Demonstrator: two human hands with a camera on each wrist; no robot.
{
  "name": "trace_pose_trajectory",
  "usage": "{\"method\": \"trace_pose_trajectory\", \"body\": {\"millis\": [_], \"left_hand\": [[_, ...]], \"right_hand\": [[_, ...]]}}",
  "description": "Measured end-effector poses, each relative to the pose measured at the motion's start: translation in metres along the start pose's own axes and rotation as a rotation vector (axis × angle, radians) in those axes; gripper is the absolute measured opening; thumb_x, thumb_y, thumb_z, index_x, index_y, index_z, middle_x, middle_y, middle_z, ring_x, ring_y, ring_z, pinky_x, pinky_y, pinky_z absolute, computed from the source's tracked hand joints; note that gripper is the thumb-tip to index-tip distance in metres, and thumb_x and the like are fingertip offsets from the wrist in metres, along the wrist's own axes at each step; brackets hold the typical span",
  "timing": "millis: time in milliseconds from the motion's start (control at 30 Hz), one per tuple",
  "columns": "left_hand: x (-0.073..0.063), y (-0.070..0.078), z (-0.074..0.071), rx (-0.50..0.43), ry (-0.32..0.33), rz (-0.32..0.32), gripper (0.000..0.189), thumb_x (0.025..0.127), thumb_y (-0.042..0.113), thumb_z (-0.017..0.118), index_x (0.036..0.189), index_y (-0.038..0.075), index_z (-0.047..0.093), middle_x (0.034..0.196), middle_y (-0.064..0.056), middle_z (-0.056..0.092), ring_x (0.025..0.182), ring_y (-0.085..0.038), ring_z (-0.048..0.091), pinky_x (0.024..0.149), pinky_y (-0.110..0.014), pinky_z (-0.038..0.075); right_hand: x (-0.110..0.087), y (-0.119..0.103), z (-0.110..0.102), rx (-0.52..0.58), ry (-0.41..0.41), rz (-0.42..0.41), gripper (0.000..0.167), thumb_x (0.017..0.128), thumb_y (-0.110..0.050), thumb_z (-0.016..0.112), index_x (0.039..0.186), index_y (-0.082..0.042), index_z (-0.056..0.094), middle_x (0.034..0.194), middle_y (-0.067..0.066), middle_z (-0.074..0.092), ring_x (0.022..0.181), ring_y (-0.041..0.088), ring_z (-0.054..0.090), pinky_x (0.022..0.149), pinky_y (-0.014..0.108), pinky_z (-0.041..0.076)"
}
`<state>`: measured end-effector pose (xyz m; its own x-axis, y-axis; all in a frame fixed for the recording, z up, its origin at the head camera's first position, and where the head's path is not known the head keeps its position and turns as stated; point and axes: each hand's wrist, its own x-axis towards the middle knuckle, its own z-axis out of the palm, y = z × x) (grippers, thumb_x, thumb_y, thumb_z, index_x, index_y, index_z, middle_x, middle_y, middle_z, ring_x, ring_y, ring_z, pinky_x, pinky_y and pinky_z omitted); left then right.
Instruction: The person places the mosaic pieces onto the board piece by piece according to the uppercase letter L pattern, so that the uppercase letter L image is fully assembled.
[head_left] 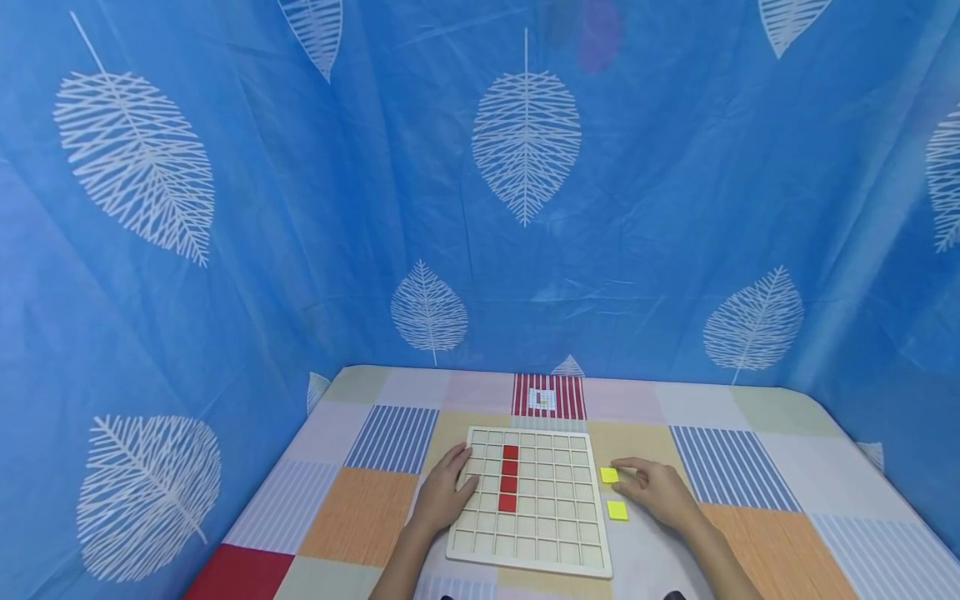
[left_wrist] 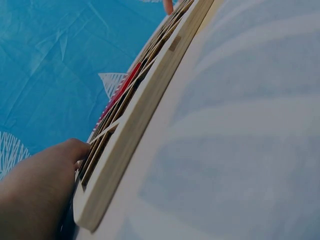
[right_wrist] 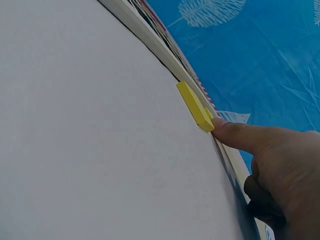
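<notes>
A pale wooden grid board (head_left: 547, 569) lies on the table, with several red square tiles (head_left: 508, 484) in one column of its cells. My left hand (head_left: 442, 496) rests at the board's left side, thumb and fingertips over its edge. In the left wrist view the thumb (left_wrist: 75, 150) touches the board's rim. To the right of the board are two yellow square tiles. My right hand (head_left: 660, 492) pinches the farther yellow tile (head_left: 608, 475) between thumb and index finger. The nearer yellow tile (head_left: 617, 510) lies beside the board, close below the right thumb.
A small white card (head_left: 542, 400) with a grid and red and yellow marks lies beyond the board. A patchwork-patterned cloth (head_left: 360, 508) covers the table. Blue curtains with white leaf prints (head_left: 525, 275) hang behind and at both sides.
</notes>
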<state>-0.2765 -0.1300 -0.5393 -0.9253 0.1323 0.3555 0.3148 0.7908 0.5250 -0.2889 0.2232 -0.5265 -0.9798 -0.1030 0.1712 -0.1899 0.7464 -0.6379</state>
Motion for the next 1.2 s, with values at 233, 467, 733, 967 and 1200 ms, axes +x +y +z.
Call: {"method": "trace_pose_trajectory", "body": {"millis": [233, 467, 733, 967, 1200], "left_hand": [[0.0, 0.0, 0.0, -0.003, 0.004, 0.0, 0.047, 0.087, 0.026, 0.06, 0.128, 0.004, 0.053, 0.135, -0.014, 0.046, 0.122, -0.033, 0.045, 0.096, -0.047, 0.04], [0.0, -0.001, -0.001, -0.007, -0.009, -0.012, 0.048, 0.088, 0.027, 0.06, 0.129, 0.004, 0.052, 0.136, -0.013, 0.046, 0.123, -0.032, 0.044, 0.098, -0.046, 0.039], [0.0, -0.001, 0.001, -0.003, 0.007, 0.005, 0.047, 0.088, 0.027, 0.06, 0.128, 0.003, 0.053, 0.135, -0.014, 0.046, 0.122, -0.033, 0.045, 0.097, -0.046, 0.04], [0.001, -0.001, 0.001, 0.006, 0.009, 0.008, 0.048, 0.088, 0.027, 0.059, 0.129, 0.003, 0.052, 0.135, -0.013, 0.046, 0.122, -0.032, 0.045, 0.097, -0.046, 0.04], [0.001, -0.001, 0.001, 0.0, -0.002, -0.016, 0.049, 0.088, 0.029, 0.059, 0.13, 0.005, 0.052, 0.136, -0.012, 0.046, 0.123, -0.031, 0.044, 0.098, -0.045, 0.039]], "right_hand": [[0.0, 0.001, 0.001, -0.031, -0.001, -0.005, 0.034, 0.077, -0.032, 0.074, 0.105, -0.014, 0.069, 0.049, -0.006, 0.034, 0.044, 0.006, 0.026, 0.04, 0.02, 0.026], [0.0, -0.002, 0.0, -0.034, 0.067, -0.074, 0.032, 0.076, -0.035, 0.074, 0.101, -0.016, 0.069, 0.05, -0.008, 0.033, 0.045, 0.004, 0.025, 0.04, 0.02, 0.024], [0.001, -0.031, 0.006, 0.032, 0.153, -0.264, 0.028, 0.076, -0.032, 0.075, 0.1, -0.017, 0.069, 0.05, -0.014, 0.027, 0.044, -0.001, 0.019, 0.038, 0.017, 0.022], [-0.003, -0.063, 0.029, 0.107, 0.063, -0.335, 0.026, 0.077, -0.034, 0.074, 0.098, -0.021, 0.068, 0.048, -0.016, 0.027, 0.043, -0.005, 0.019, 0.038, 0.016, 0.022], [-0.007, -0.081, 0.05, 0.104, -0.075, -0.366, 0.025, 0.079, -0.038, 0.071, 0.097, -0.021, 0.067, 0.048, -0.016, 0.028, 0.043, -0.003, 0.019, 0.038, 0.015, 0.022]]}}
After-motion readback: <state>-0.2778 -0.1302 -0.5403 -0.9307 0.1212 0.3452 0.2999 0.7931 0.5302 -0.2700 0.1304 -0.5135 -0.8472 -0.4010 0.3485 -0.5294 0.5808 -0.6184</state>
